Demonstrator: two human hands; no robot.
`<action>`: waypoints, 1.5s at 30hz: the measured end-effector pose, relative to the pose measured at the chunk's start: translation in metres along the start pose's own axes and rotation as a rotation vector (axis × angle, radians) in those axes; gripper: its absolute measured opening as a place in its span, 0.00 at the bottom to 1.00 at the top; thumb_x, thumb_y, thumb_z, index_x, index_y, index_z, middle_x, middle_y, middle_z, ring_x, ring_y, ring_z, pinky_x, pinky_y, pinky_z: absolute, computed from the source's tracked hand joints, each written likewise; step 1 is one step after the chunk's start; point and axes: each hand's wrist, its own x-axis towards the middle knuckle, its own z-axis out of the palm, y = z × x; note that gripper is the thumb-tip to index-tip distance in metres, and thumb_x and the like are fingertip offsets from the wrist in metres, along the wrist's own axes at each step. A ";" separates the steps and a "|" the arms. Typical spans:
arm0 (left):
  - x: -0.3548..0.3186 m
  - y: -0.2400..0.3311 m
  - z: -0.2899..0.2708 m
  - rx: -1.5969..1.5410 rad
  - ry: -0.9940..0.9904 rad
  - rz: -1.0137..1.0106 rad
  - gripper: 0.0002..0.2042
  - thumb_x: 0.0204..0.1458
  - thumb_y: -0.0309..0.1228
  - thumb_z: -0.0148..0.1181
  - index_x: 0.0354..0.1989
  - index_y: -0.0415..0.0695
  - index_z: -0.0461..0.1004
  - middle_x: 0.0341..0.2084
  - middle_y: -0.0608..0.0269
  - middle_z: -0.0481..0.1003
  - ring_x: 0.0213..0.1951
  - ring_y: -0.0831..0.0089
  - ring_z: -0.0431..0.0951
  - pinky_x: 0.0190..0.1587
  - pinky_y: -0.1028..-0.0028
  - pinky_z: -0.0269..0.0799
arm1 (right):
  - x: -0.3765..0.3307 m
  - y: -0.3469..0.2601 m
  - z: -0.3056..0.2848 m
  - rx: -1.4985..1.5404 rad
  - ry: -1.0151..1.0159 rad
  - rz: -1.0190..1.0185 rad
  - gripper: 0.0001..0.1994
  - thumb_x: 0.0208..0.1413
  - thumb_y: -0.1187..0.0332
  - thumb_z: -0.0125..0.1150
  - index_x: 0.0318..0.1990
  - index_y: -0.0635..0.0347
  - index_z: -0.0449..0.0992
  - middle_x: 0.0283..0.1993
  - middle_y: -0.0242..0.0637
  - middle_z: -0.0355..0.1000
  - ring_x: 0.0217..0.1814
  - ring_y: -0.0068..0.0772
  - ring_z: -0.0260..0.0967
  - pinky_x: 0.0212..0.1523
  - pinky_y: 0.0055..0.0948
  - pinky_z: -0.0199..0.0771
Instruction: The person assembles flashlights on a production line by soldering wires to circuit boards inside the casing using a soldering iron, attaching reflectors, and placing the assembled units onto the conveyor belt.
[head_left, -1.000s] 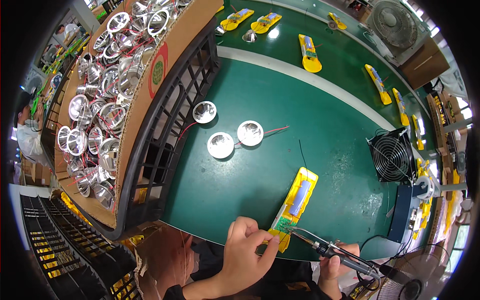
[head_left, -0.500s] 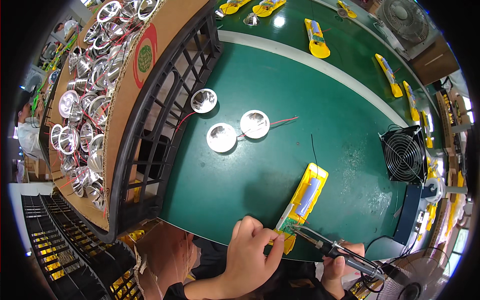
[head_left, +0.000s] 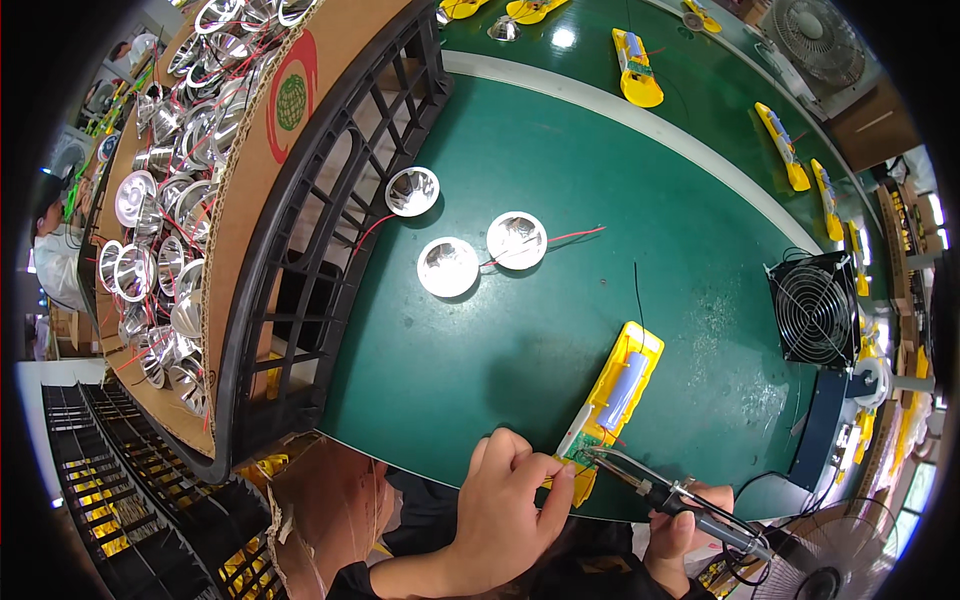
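Observation:
A yellow plastic housing half (head_left: pixel 641 350) lies tilted near the front edge of the green table. It carries a blue-purple cylindrical battery (head_left: pixel 625 391) and a small green circuit board (head_left: pixel 581 447); a thin black wire (head_left: pixel 638 295) rises from its far end. My right hand (head_left: pixel 682 530) is closed round a soldering iron (head_left: pixel 700 516) with a thin metal feed tube along it, its tip at the board. Beside the board, my left hand (head_left: pixel 515 500) pinches thumb and forefinger together over the housing's near end. What sits between those fingertips is hidden.
Three silvery reflector cups (head_left: pixel 447 268) with red wires lie left of centre. A black crate (head_left: pixel 330 200) and a cardboard box (head_left: pixel 285 130) full of reflectors stand at the left. A small black fan (head_left: pixel 815 308) stands right; more yellow housings (head_left: pixel 638 85) lie on the far green strip.
The view has shifted slightly, moving the table items a little in the picture. Both hands keep their hold, and the iron's tip stays at the circuit board.

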 end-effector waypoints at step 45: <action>-0.009 -0.010 0.006 0.048 0.143 0.216 0.06 0.34 0.23 0.62 0.20 0.42 0.70 0.31 0.59 0.66 0.33 0.65 0.66 0.34 0.73 0.61 | -0.003 -0.010 -0.013 -0.021 0.034 -0.050 0.18 0.47 0.59 0.58 0.30 0.64 0.58 0.13 0.33 0.63 0.10 0.19 0.59 0.13 0.17 0.63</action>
